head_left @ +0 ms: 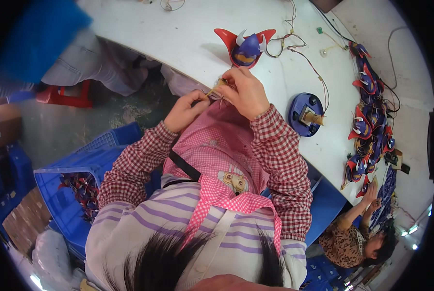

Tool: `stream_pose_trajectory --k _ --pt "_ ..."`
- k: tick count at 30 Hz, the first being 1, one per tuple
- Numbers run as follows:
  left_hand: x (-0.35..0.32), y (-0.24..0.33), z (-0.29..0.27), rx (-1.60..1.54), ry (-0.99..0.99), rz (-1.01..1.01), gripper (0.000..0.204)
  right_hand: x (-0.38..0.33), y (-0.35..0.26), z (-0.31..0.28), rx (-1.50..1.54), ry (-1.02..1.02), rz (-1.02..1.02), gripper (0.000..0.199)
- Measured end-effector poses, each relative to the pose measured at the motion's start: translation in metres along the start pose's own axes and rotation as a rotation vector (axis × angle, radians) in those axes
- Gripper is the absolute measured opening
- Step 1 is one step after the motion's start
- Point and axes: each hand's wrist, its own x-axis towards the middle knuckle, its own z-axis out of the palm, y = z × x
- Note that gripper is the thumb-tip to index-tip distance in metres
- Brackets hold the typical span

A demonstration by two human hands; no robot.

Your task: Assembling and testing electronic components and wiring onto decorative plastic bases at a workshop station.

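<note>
My left hand [185,110] and my right hand [245,89] meet at the near edge of the white table [178,34], above my pink checked apron. Both pinch a small yellowish part with thin wires [218,87] between the fingertips; its exact shape is too small to tell. Just beyond my right hand, a red, blue and white horned toy head [246,46] sits on the table. A round blue base with a tan peg [306,114] lies to the right of my right forearm. Red and dark wires [304,56] trail across the table.
A heap of similar red and blue toy heads [369,121] runs along the table's right side. Another person [357,237] works at lower right. A blue crate [76,179] with toy parts stands at my left, beside a seated person's legs [96,63] and a red stool [64,94].
</note>
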Motion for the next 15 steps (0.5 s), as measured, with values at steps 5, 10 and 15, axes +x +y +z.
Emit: stream_pose_trajectory --k 5,10,15 --pt "-0.011 0.006 -0.018 -0.08 -0.037 -0.067 0.014 -0.003 0.012 -0.005 -0.002 -0.007 -0.12 0.019" --pt "-0.024 0.007 -0.023 -0.17 -0.047 -0.112 0.015 0.001 0.017 -0.003 0.013 0.02 -0.167 0.019" --pt "-0.039 0.008 -0.025 -0.132 -0.062 -0.194 0.018 -0.002 0.019 0.006 -0.019 0.134 -0.183 0.017"
